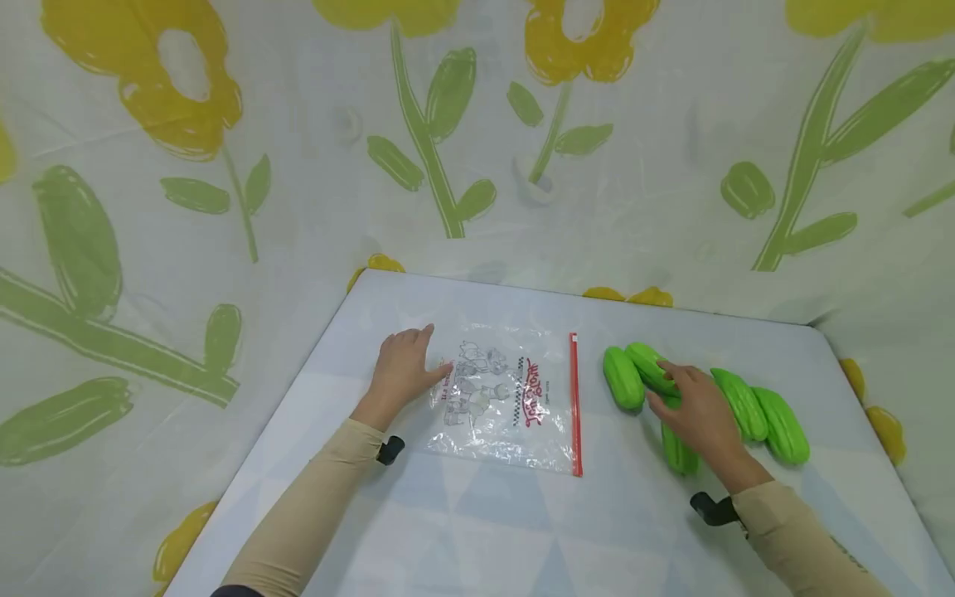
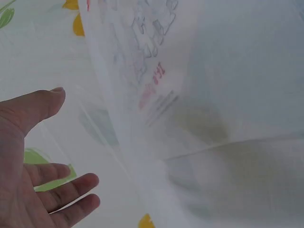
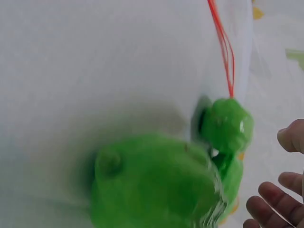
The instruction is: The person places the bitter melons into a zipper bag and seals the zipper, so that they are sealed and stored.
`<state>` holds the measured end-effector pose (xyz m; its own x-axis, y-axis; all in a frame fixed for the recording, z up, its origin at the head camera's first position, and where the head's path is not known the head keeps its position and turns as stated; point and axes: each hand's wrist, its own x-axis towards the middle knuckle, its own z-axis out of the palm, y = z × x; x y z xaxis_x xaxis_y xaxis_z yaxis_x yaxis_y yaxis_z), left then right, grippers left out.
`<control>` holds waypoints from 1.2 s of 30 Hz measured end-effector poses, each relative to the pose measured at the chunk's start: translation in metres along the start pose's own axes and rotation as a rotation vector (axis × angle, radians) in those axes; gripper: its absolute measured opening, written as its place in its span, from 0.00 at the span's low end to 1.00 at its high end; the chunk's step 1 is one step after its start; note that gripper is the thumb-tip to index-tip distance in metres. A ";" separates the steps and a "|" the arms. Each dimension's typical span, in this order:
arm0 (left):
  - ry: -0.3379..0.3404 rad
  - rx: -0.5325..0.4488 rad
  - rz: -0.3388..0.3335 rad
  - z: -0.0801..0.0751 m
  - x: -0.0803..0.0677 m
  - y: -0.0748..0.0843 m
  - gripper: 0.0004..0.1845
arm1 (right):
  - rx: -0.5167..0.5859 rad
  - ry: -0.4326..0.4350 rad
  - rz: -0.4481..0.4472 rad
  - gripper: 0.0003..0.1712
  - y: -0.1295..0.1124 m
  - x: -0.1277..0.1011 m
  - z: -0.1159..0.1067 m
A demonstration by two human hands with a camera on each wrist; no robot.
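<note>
A clear zip bag [image 1: 485, 398] with printed cartoon figures and a red slider strip [image 1: 575, 406] lies flat. My left hand [image 1: 403, 369] is at the bag's left edge, thumb spread from the fingers and nothing in it; the left wrist view shows the same hand [image 2: 52, 161] beside the bag's print. Over a group of bright green, ridged, oblong fruit-like pieces is my right hand [image 1: 701, 410], with thumb and fingers apart. One green piece [image 1: 679, 448] is partly hidden beneath it, another [image 1: 649, 369] lies at its fingertips. Close to the right wrist camera is a green piece [image 3: 152, 185].
To the left of the right hand lies one green piece [image 1: 623, 379]; two more, a nearer one [image 1: 739, 405] and an outer one [image 1: 779, 424], lie to its right. The pale table [image 1: 522, 539] meets a flower-printed curtain [image 1: 298, 166] at the back and sides.
</note>
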<state>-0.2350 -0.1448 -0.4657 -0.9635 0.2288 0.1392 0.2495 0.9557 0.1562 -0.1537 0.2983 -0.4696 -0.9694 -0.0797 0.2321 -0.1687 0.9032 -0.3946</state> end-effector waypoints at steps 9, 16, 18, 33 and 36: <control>-0.071 -0.053 0.043 0.012 -0.004 0.009 0.50 | 0.032 0.003 -0.030 0.31 -0.012 -0.003 0.009; -0.123 -0.082 0.048 0.018 -0.009 0.018 0.53 | 0.033 0.019 -0.033 0.29 -0.019 -0.005 0.017; -0.141 -0.093 0.061 0.019 -0.011 0.021 0.54 | 0.034 0.012 -0.032 0.29 -0.021 -0.006 0.019; -0.403 -0.007 0.180 0.030 -0.029 0.025 0.64 | 0.069 0.038 -0.086 0.26 -0.032 -0.007 0.035; -0.404 -0.006 0.165 0.029 -0.029 0.021 0.64 | 0.090 0.037 -0.096 0.25 -0.036 -0.006 0.038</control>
<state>-0.2047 -0.1259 -0.4945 -0.8713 0.4332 -0.2305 0.4023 0.8996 0.1700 -0.1483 0.2506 -0.4910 -0.9412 -0.1465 0.3044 -0.2770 0.8507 -0.4468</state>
